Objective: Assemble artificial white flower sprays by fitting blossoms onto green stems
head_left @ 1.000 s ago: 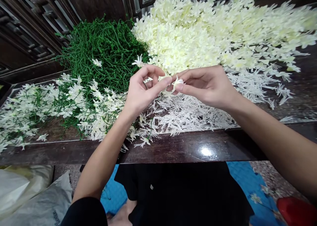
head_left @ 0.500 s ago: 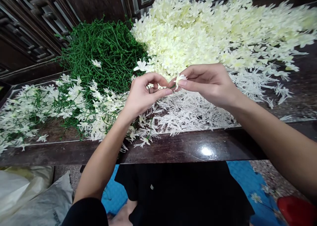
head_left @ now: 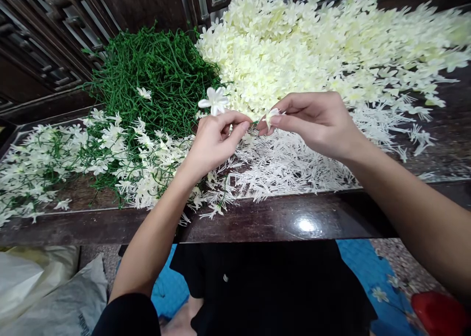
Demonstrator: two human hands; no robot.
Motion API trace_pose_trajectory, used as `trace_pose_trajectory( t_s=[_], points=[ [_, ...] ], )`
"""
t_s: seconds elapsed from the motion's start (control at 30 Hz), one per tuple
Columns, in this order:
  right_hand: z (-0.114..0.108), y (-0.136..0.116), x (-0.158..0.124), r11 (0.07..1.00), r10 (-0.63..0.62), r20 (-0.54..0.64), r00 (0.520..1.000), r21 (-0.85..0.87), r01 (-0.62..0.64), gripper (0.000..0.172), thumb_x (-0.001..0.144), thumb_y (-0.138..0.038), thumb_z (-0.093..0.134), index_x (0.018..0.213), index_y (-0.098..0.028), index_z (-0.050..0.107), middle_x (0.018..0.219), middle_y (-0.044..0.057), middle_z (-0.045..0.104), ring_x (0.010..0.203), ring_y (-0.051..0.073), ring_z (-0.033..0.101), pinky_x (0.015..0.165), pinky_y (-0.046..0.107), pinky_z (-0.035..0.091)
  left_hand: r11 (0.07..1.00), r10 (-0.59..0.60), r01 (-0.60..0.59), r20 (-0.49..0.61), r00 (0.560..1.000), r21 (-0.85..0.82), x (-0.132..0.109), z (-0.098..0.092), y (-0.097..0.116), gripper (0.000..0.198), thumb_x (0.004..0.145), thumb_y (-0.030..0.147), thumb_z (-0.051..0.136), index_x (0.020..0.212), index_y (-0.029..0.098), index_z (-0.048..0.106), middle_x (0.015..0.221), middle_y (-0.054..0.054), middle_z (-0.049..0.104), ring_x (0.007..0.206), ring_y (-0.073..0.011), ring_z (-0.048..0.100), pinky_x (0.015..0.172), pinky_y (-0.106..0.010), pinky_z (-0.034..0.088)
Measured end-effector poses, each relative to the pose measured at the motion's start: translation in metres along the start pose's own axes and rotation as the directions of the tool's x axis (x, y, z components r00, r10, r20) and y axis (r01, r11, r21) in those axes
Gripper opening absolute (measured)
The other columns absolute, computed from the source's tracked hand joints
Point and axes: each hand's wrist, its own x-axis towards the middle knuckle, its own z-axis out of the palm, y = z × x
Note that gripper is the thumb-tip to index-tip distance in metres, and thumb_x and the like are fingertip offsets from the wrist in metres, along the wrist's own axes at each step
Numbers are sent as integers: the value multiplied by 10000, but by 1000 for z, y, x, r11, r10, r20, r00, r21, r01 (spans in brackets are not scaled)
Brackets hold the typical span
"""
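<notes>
The left hand (head_left: 215,140) is closed in a pinch, thumb and fingers gripping the stem of a white flower (head_left: 215,100) whose open bloom stands just above the fingertips. The stem itself is mostly hidden inside the grip. The right hand (head_left: 316,122) is likewise closed, its thumb and forefinger pinching a small cream blossom (head_left: 271,115) at the tips. The two hands sit just beside each other over the middle of the desk (head_left: 279,218), fingertips nearly meeting; whether the blossom touches the left fingers cannot be made out at this angle.

Directly beneath both hands lies a spread of thin white plastic sprigs (head_left: 287,169), reaching toward the near edge of the desk. Behind the hands, a large heap of loose cream blossoms (head_left: 324,46) covers the far right of the desk. To the far left of that heap sits a tangled mound of green stems (head_left: 154,76) (one stray white bloom rests on top of it). In front of the mound, on the left side of the desk, lie finished stems with flowers (head_left: 110,154) fitted, spread in a loose row.

Below the desk edge, the person's dark clothing and a blue cloth (head_left: 362,272) show, with pale sacks (head_left: 44,287) at lower left.
</notes>
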Motion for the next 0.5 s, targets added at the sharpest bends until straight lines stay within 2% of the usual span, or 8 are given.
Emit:
trace_pose_trajectory(
  t_s=[0.1, 0.3, 0.5],
  points=[
    [1, 0, -2, 996, 26, 17, 1000, -90, -24, 154, 871, -364, 818, 779, -258, 753, 792, 32, 761, 766, 247, 725, 728, 454, 598, 1000, 27, -27, -18, 999, 2, 1, 0, -1, 170, 918, 272, 644, 897, 208, 800, 784, -22, 758, 671, -139, 608, 613, -281, 448],
    [2, 3, -2, 990, 28, 6, 1000, -135, -27, 206, 848, -420, 842, 774, -264, 730, 776, 32, 766, 770, 257, 732, 694, 457, 599, 999, 38, -38, 7, 999, 13, 0, -1, 0, 161, 917, 242, 631, 889, 212, 787, 797, -19, 755, 694, -146, 625, 690, -298, 497],
    [3, 1, -1, 984, 23, 57, 998, -180, -13, 196, 869, -425, 800, 776, -266, 733, 780, 27, 781, 727, 245, 724, 642, 438, 564, 998, 63, -63, 8, 998, 13, 0, 0, -3, 140, 922, 330, 701, 885, 232, 793, 738, -10, 712, 652, -151, 593, 668, -318, 483]
  ],
)
